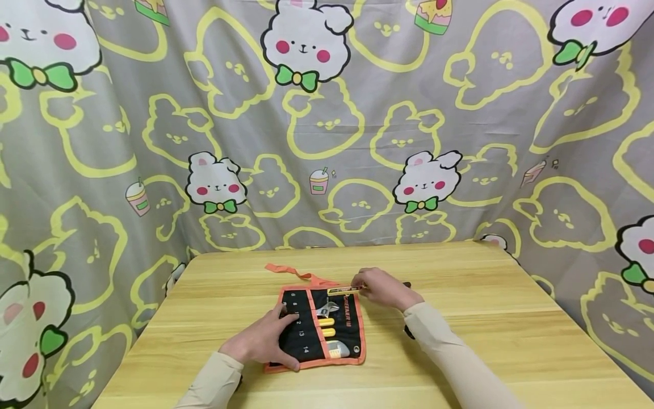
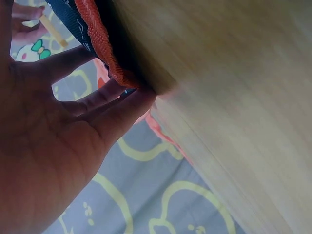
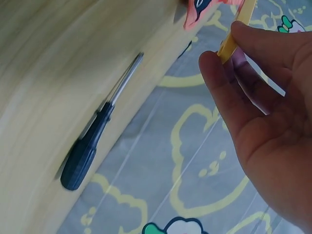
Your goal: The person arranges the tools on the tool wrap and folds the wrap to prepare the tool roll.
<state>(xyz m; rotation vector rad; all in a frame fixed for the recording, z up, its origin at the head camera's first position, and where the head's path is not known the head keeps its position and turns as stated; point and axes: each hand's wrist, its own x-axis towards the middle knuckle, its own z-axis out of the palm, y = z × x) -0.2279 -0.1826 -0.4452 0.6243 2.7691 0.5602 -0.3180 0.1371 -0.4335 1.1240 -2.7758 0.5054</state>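
A black tool pouch with orange edging lies on the table, its left panel numbered. My left hand rests spread on its left side, thumb by the near edge; in the left wrist view its fingertips touch the orange edging. My right hand pinches a slim yellow-and-black tool between thumb and fingers, over the far right part of the pouch. Up close, only part of this yellow tool shows. In the pouch pockets sit an adjustable wrench, two yellow handles and a grey-and-yellow tool.
A screwdriver with a dark handle lies on the table beyond my right hand, mostly hidden in the head view. An orange strap trails from the pouch's far edge. Patterned curtains hang around the wooden table.
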